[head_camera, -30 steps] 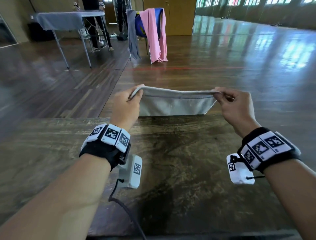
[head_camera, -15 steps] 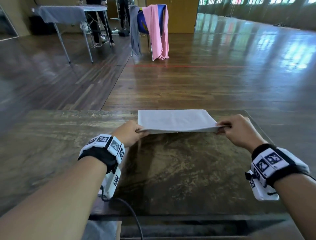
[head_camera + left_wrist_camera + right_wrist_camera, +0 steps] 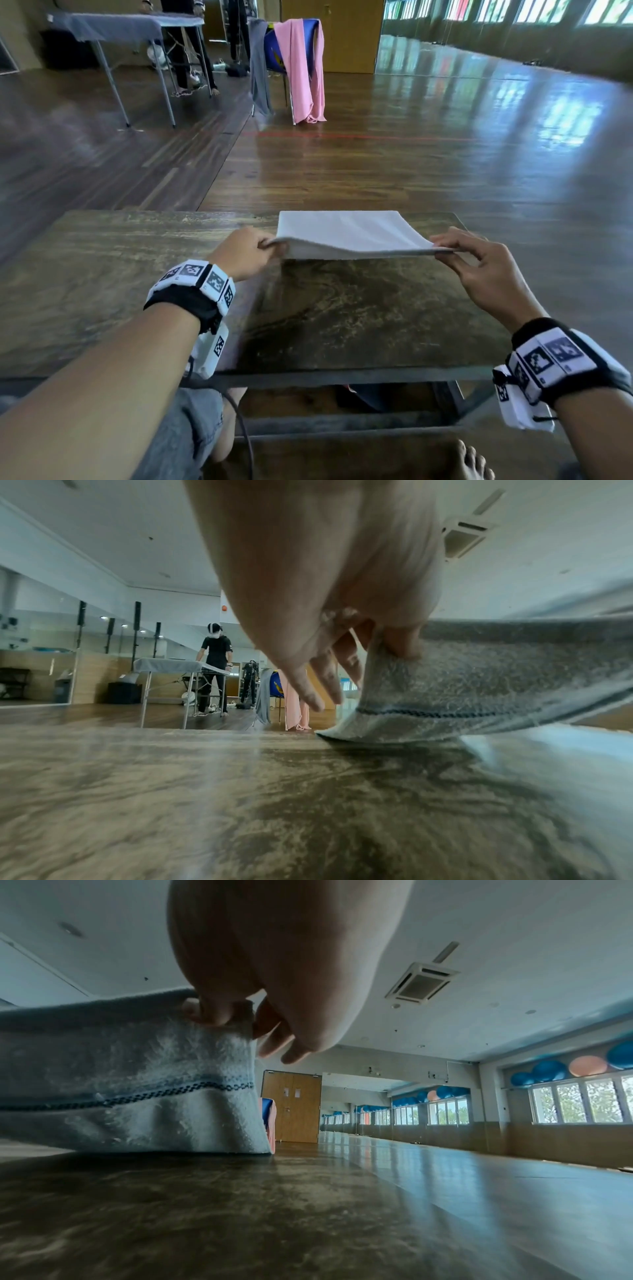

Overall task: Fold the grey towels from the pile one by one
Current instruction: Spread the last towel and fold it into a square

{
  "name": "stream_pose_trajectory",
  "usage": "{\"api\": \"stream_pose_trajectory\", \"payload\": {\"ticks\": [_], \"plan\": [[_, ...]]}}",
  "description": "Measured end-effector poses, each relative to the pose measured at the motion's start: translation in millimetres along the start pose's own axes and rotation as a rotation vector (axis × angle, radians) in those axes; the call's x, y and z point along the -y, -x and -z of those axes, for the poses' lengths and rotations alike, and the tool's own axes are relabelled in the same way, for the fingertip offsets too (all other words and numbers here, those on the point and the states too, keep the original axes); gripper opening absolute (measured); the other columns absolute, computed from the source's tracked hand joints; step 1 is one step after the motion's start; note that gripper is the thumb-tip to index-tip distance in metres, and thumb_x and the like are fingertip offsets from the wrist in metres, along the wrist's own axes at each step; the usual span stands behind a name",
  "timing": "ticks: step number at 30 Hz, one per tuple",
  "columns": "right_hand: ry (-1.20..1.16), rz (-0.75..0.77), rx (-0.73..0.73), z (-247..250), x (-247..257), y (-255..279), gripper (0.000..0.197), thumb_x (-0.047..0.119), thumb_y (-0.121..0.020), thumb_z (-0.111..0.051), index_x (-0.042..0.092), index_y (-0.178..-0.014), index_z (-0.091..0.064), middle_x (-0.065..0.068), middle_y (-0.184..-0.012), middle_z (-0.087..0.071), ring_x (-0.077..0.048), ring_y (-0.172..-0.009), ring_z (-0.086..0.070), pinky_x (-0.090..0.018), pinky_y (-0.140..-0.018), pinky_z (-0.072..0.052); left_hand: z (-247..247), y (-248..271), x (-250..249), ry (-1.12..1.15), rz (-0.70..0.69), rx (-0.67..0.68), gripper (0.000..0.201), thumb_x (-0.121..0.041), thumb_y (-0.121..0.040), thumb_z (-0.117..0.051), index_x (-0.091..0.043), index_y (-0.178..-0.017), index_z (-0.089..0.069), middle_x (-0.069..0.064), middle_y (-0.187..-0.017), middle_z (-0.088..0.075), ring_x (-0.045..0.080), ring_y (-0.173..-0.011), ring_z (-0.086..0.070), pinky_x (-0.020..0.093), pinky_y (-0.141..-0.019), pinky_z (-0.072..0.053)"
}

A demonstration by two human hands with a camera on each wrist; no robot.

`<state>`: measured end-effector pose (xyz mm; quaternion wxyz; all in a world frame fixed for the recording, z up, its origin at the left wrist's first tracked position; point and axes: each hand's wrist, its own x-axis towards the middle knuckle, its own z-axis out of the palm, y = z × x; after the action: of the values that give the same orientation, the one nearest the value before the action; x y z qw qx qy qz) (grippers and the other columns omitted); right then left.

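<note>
A pale grey towel (image 3: 346, 230) lies folded at the far middle of the dark wooden table (image 3: 137, 274). Its near edge is lifted off the top. My left hand (image 3: 270, 245) pinches the near left corner, and my right hand (image 3: 440, 245) pinches the near right corner. The left wrist view shows the towel (image 3: 496, 680) with a stitched hem hanging from my thumb and fingers (image 3: 400, 642), its lower layer touching the table. In the right wrist view the towel (image 3: 137, 1083) hangs the same way from my fingertips (image 3: 205, 1012). No pile of towels is in view.
The table's far edge (image 3: 171, 214) runs just behind the towel. Beyond it on the wooden floor stands a chair draped with pink and grey cloths (image 3: 298, 65). A covered folding table (image 3: 120, 27) with a person beside it stands far left.
A second ago both hands held the towel up in the air, hanging folded. They brought it down onto the table and back toward me; now only its near edge is raised.
</note>
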<state>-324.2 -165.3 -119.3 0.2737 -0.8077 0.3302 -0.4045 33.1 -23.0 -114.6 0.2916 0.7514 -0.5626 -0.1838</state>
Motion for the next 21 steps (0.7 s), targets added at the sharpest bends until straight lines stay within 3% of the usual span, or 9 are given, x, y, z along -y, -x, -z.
{"api": "stream_pose_trajectory", "payload": {"ticks": [3,5,9,12,14,16,17,19,21], "plan": [[-0.069,-0.018,-0.016,11.8,-2.1,7.3,0.022,0.007,-0.088,-0.076,0.030,-0.087,-0.076,0.016,-0.081,-0.075,0.007,-0.077,-0.065,-0.008,-0.076,-0.047,6.1,4.6,-13.1,0.068,0.030,-0.108,0.047,-0.041,-0.097,-0.059,0.000,-0.075,-0.063,-0.005,-0.046,-0.042,0.004,-0.035,-0.032,0.019,-0.044,-0.027],[-0.075,-0.026,-0.016,17.0,-3.6,7.9,0.026,0.005,-0.089,-0.075,0.030,-0.084,-0.075,0.020,-0.074,-0.072,0.007,-0.068,-0.062,-0.006,-0.067,-0.045,6.5,6.6,-19.3,0.063,0.029,-0.101,0.052,-0.044,-0.098,-0.055,0.004,-0.082,-0.065,0.005,-0.053,-0.047,0.014,-0.046,-0.042,0.029,-0.052,-0.032],[-0.063,-0.120,0.136,22.3,-3.9,6.8,0.024,0.006,-0.091,-0.073,0.027,-0.081,-0.073,0.018,-0.069,-0.069,0.004,-0.064,-0.057,-0.009,-0.062,-0.045,1.9,13.5,-26.0,0.008,-0.006,-0.030,0.051,-0.043,-0.097,-0.057,0.004,-0.079,-0.065,0.024,-0.075,-0.067,0.037,-0.065,-0.063,0.048,-0.063,-0.049],[-0.019,-0.159,0.384,23.2,3.1,6.8,0.013,0.018,-0.090,-0.075,0.027,-0.081,-0.076,0.014,-0.073,-0.070,0.003,-0.068,-0.057,-0.010,-0.066,-0.044,1.3,15.6,-26.7,0.010,0.011,0.056,0.049,-0.044,-0.094,-0.061,0.000,-0.073,-0.064,0.021,-0.070,-0.065,0.031,-0.057,-0.057,0.041,-0.054,-0.045],[-0.005,-0.203,0.519,23.5,10.0,6.7,0.008,0.035,-0.089,-0.074,0.027,-0.089,-0.077,0.002,-0.079,-0.073,-0.002,-0.071,-0.060,-0.016,-0.069,-0.046,3.6,14.0,-25.1,0.026,0.054,0.158,0.049,-0.043,-0.094,-0.063,0.005,-0.087,-0.068,0.028,-0.083,-0.068,0.028,-0.065,-0.059,0.038,-0.060,-0.045],[0.014,-0.235,0.573,23.0,8.4,5.0,0.012,0.038,-0.091,-0.072,0.027,-0.091,-0.076,-0.012,-0.087,-0.074,-0.009,-0.074,-0.060,-0.028,-0.074,-0.046,6.1,12.6,-21.5,0.068,0.103,0.236,0.045,-0.042,-0.093,-0.065,0.002,-0.101,-0.072,0.026,-0.098,-0.071,0.038,-0.081,-0.069,0.049,-0.076,-0.055],[0.040,-0.236,0.562,21.1,5.9,3.5,0.012,0.039,-0.091,-0.071,0.028,-0.090,-0.076,-0.013,-0.086,-0.074,-0.012,-0.073,-0.059,-0.032,-0.074,-0.046,7.5,12.4,-19.6,0.090,0.116,0.245,0.044,-0.041,-0.093,-0.065,0.001,-0.102,-0.072,0.024,-0.099,-0.073,0.040,-0.088,-0.070,0.052,-0.085,-0.057],[0.113,-0.234,0.448,14.3,-2.8,0.6,0.010,0.039,-0.093,-0.070,0.033,-0.086,-0.074,-0.004,-0.078,-0.072,-0.018,-0.069,-0.057,-0.036,-0.072,-0.047,8.5,12.2,-16.5,0.118,0.111,0.203,0.043,-0.038,-0.093,-0.066,0.005,-0.096,-0.072,0.020,-0.090,-0.073,0.038,-0.085,-0.070,0.055,-0.089,-0.055],[0.180,-0.229,0.274,4.5,-12.2,-3.0,0.017,0.035,-0.096,-0.068,0.038,-0.079,-0.068,0.008,-0.068,-0.068,-0.014,-0.063,-0.055,-0.034,-0.064,-0.046,8.0,9.3,-12.9,0.138,0.101,0.124,0.048,-0.038,-0.094,-0.065,0.009,-0.091,-0.070,0.028,-0.088,-0.069,0.042,-0.085,-0.067,0.056,-0.093,-0.050]]}}
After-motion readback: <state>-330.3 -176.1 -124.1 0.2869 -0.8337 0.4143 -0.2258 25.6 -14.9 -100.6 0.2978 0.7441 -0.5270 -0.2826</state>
